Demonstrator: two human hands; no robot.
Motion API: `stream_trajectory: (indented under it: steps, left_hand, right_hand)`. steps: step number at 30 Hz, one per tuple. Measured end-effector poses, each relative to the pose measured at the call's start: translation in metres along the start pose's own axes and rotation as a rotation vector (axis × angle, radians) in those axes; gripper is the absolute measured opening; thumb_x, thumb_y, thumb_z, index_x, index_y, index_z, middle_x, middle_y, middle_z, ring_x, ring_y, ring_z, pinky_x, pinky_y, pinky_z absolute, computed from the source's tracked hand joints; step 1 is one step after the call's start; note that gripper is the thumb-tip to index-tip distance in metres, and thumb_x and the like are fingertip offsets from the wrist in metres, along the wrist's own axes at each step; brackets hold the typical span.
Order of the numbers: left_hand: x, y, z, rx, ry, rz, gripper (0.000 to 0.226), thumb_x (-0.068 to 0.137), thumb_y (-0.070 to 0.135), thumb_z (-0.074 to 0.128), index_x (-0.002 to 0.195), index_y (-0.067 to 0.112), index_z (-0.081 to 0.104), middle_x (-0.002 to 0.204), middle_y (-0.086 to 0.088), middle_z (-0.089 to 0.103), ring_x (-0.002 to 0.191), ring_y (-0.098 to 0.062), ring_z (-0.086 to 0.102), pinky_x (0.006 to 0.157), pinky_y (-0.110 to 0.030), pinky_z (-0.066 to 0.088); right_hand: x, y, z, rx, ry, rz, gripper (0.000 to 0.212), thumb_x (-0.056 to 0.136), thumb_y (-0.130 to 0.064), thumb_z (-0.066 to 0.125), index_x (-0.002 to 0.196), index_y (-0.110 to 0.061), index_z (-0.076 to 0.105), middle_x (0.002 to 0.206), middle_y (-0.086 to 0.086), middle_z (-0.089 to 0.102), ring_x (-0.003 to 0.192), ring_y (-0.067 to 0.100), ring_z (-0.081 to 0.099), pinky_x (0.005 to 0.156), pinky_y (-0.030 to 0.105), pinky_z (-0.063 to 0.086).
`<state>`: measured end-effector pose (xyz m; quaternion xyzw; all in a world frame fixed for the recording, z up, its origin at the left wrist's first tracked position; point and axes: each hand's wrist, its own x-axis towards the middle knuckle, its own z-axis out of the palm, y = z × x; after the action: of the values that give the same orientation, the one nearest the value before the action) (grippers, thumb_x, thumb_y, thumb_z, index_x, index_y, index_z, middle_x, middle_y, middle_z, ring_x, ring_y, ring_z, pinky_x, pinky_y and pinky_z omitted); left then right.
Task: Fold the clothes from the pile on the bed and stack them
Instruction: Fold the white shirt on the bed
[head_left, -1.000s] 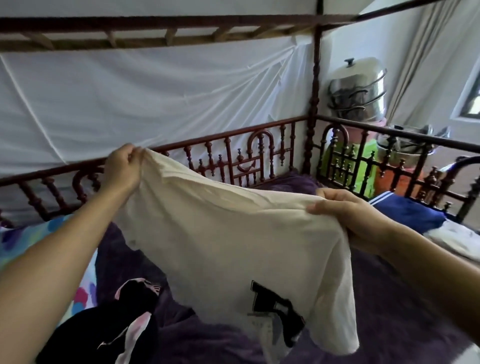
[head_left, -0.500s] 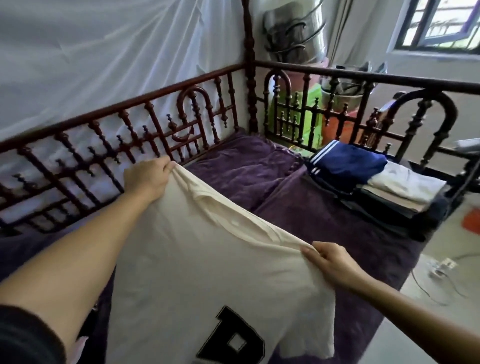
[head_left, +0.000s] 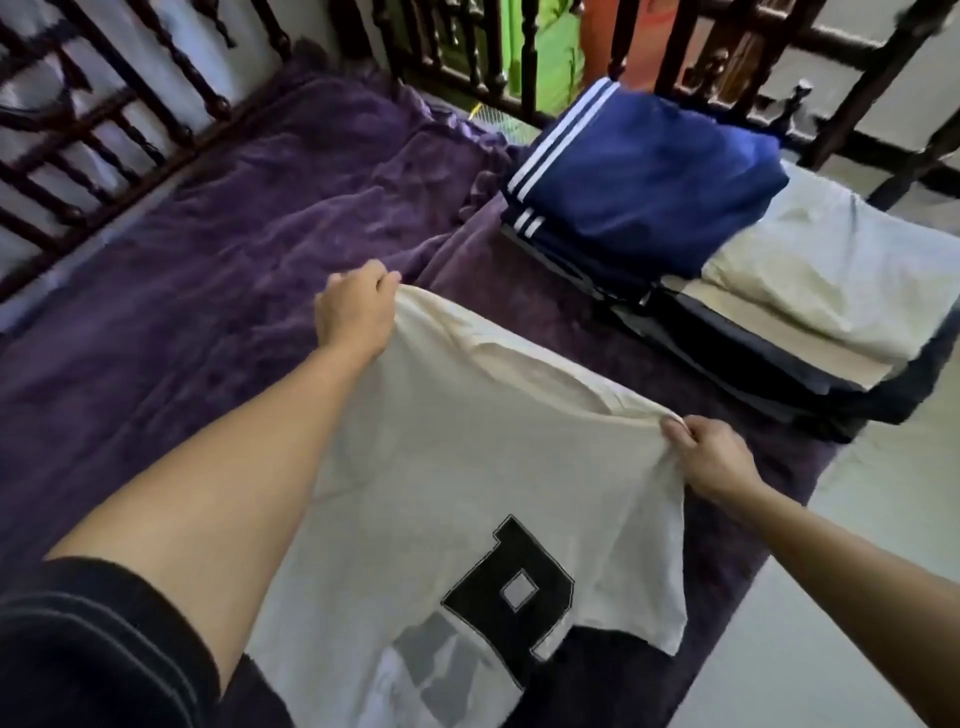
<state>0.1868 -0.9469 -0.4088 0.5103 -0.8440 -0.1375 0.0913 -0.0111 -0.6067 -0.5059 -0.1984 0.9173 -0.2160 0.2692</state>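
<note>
I hold a cream T-shirt with a black letter patch stretched out low over the purple blanket. My left hand grips its far top corner. My right hand pinches the near top corner. The shirt's lower part hangs toward me. A stack of folded clothes lies at the right of the bed, with a blue garment with white stripes on top beside a pale folded piece.
A dark wooden rail with turned spindles runs along the far side and the head of the bed. Green and orange items stand behind the rail. A pale floor lies at the right of the bed.
My view has dropped toward the bed. Both hands have lowered the cream shirt from chest height down toward the purple blanket, keeping their hold on its top corners.
</note>
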Motion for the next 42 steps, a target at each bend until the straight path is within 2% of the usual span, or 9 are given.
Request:
stream_trajectory:
  steps: [5,9,17,21,24,26,31,36,42]
  left_hand:
    - [0.008,-0.006,0.04,-0.147,-0.04,-0.123,0.034,0.095,0.038,0.05,0.122,0.018,0.052,0.122,-0.015,0.054,0.117,-0.035,0.045,0.098,-0.045,0.038]
    - [-0.062,-0.086,0.034,-0.134,-0.115,-0.381,0.038,0.094,0.029,0.055,0.126,0.01,0.051,0.123,-0.02,0.053,0.115,-0.038,0.049,0.096,-0.047,0.041]
    - [-0.325,-0.172,0.089,-0.077,-0.604,-1.031,0.053,0.086,0.034,0.065,0.131,0.013,0.048,0.129,-0.017,0.052,0.114,-0.035,0.054,0.09,-0.04,0.049]
    - [-0.42,-0.139,0.123,-0.255,-0.584,-1.247,0.083,0.069,0.044,0.078,0.137,0.025,0.035,0.126,-0.014,0.049,0.111,-0.035,0.053,0.085,-0.041,0.048]
    - [-0.455,-0.121,0.139,-0.204,-0.466,-1.18,0.098,0.058,0.048,0.083,0.139,0.036,0.03,0.121,-0.011,0.047,0.109,-0.033,0.05,0.085,-0.046,0.045]
    - [-0.466,-0.125,0.144,-0.05,-0.492,-0.984,0.108,0.057,0.053,0.084,0.144,0.042,0.021,0.121,-0.009,0.044,0.108,-0.031,0.047,0.082,-0.047,0.043]
    - [-0.501,-0.143,0.151,0.327,-0.635,-0.417,0.1,0.074,0.041,0.075,0.151,0.039,0.011,0.139,-0.005,0.028,0.108,-0.021,0.042,0.087,-0.034,0.044]
    - [-0.488,-0.16,0.141,0.207,-0.514,-0.419,0.039,0.093,0.013,0.05,0.129,0.027,0.056,0.119,-0.002,0.053,0.105,-0.024,0.052,0.08,-0.035,0.049]
    - [-0.504,-0.137,0.097,0.238,-0.652,-0.399,0.031,0.096,0.009,0.034,0.115,0.024,0.054,0.121,0.003,0.053,0.109,-0.017,0.055,0.083,-0.032,0.049]
  right_hand:
    - [0.055,0.016,0.009,-0.179,-0.091,0.072,0.025,0.093,-0.044,0.047,0.101,-0.027,0.064,0.096,0.004,0.068,0.088,0.031,0.063,0.072,0.036,0.049]
    - [0.045,-0.009,0.035,-0.377,-0.135,-0.133,0.037,0.093,-0.039,0.052,0.128,-0.028,0.051,0.123,0.001,0.059,0.108,0.027,0.058,0.076,0.036,0.049]
    - [-0.03,-0.02,0.103,-0.619,-0.476,-0.787,0.014,0.085,-0.035,0.06,0.091,-0.023,0.062,0.089,-0.007,0.06,0.087,0.018,0.061,0.059,0.026,0.038]
    - [-0.067,0.043,0.108,-0.808,-0.49,-0.966,0.049,0.056,-0.05,0.079,0.094,-0.021,0.069,0.101,0.002,0.067,0.096,0.03,0.066,0.072,0.037,0.051]
    - [-0.07,0.081,0.096,-1.126,-0.439,-0.619,0.095,0.06,-0.051,0.078,0.143,-0.021,0.042,0.151,0.009,0.036,0.14,0.038,0.03,0.101,0.055,0.036]
    - [-0.062,0.093,0.089,-1.129,-0.33,-0.438,0.085,0.081,-0.048,0.062,0.151,-0.026,0.019,0.159,0.004,0.013,0.146,0.033,0.011,0.105,0.052,0.031]
    - [-0.053,0.077,0.078,-0.81,-0.1,-0.376,0.042,0.082,-0.009,0.05,0.12,-0.026,0.058,0.126,0.003,0.06,0.102,0.035,0.058,0.079,0.044,0.048]
    - [-0.065,0.085,0.037,-0.744,-0.051,-0.287,0.046,0.078,-0.006,0.05,0.116,-0.029,0.06,0.122,0.002,0.062,0.098,0.036,0.061,0.073,0.038,0.041]
    - [-0.099,0.098,-0.014,-0.61,-0.062,-0.448,0.049,0.071,0.012,0.06,0.115,-0.007,0.067,0.114,0.019,0.066,0.095,0.042,0.063,0.08,0.044,0.048]
